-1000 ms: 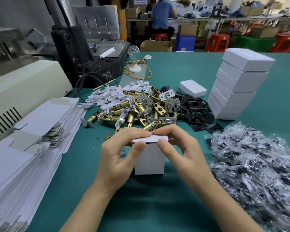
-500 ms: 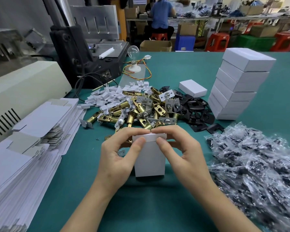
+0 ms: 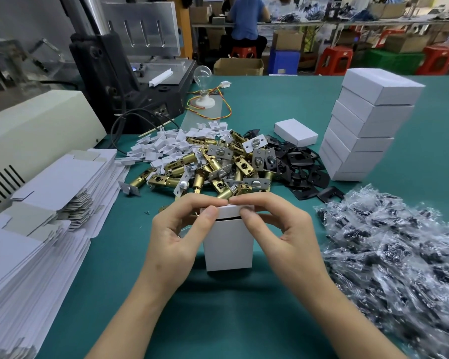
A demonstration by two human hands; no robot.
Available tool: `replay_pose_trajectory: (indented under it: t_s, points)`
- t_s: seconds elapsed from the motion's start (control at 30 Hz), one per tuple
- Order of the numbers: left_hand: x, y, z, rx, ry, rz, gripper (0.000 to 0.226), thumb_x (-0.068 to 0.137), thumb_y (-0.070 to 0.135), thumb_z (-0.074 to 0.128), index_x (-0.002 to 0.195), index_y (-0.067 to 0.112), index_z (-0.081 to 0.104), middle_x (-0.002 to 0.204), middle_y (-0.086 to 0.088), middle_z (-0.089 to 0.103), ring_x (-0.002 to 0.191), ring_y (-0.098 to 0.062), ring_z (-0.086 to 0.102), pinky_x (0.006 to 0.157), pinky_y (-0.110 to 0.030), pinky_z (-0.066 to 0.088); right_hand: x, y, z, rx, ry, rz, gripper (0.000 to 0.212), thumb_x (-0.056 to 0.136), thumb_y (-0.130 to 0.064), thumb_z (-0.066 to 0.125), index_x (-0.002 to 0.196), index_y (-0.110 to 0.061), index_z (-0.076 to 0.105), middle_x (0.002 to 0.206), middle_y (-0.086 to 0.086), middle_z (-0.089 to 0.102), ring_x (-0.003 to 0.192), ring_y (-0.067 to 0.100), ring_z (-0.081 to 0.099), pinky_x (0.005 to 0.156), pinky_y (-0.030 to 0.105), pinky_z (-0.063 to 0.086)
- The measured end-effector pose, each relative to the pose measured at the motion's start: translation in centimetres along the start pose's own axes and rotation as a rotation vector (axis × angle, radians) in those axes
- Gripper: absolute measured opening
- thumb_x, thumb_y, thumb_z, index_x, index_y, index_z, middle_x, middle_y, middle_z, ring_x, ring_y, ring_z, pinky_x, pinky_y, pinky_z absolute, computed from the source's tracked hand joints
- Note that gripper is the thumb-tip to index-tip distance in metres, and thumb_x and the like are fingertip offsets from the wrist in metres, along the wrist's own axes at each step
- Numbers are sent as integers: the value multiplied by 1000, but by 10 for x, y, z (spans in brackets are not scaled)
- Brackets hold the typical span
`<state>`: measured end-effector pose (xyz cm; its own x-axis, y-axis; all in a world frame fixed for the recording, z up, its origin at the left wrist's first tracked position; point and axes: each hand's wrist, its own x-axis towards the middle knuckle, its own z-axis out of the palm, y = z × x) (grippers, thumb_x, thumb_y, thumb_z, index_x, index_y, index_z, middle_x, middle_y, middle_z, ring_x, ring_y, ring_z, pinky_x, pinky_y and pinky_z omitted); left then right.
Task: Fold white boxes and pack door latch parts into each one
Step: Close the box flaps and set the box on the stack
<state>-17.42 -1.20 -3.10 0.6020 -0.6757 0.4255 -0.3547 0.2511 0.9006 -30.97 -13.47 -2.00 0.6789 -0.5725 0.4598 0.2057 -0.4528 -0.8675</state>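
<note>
Both forearms come into the head view bare from the lower edge up to the wrists, with no sleeve or cuff showing on either. The left hand (image 3: 178,244) and the right hand (image 3: 283,237) wear no gloves, rings, watch or wristband (the upper arms lie outside the picture, so whatever is worn there cannot be told). The fingernails that show on the thumbs are short and unpainted.
</note>
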Motion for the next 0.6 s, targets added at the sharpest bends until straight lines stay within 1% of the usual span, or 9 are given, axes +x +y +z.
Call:
replay_pose_trajectory:
  t_s: [0.13, 0.27, 0.33, 0.47, 0.6]
  points:
    - [0, 0, -2, 2, -31, 53, 20, 100, 29, 59, 107, 34, 77, 107, -2, 76, 103, -28, 70, 85, -29, 54, 1, 1, -2, -17, -12, -41, 24, 96, -8, 62, 106, -24, 77, 109, -14, 74, 113, 15, 68, 89, 28, 57]
    - [-1, 0, -2, -6, -52, 100, 22, 100, 23, 59, 111, 30, 77, 112, 2, 77, 111, -25, 71, 91, -27, 55, 2, 2, -5, -25, -22, -60, 25, 94, -7, 64, 106, -25, 77, 111, -14, 74, 115, 15, 68, 90, 31, 58]
    - [-1, 0, -4, -21, -63, 108, 23, 100, 21, 59, 111, 28, 78, 115, 1, 77, 115, -25, 70, 93, -27, 55, 1, 2, -6, -13, -32, -55, 24, 95, -7, 64, 107, -22, 77, 111, -12, 74, 115, 16, 68, 90, 29, 58]
    - [0, 1, -6, -48, -78, 63, 21, 99, 25, 61, 111, 27, 79, 118, -2, 77, 118, -28, 69, 94, -29, 55, 1, 2, -7, 0, -56, -46, 22, 96, -7, 64, 109, -18, 77, 113, -10, 74, 115, 16, 68, 87, 21, 55]
    - [1, 4, -6, -49, -79, 59, 22, 99, 25, 61, 110, 30, 79, 116, -1, 77, 116, -25, 70, 92, -27, 55, 1, 2, -9, -8, -64, -42, 24, 97, -3, 65, 110, -19, 77, 113, -10, 74, 114, 15, 68, 85, 21, 56]
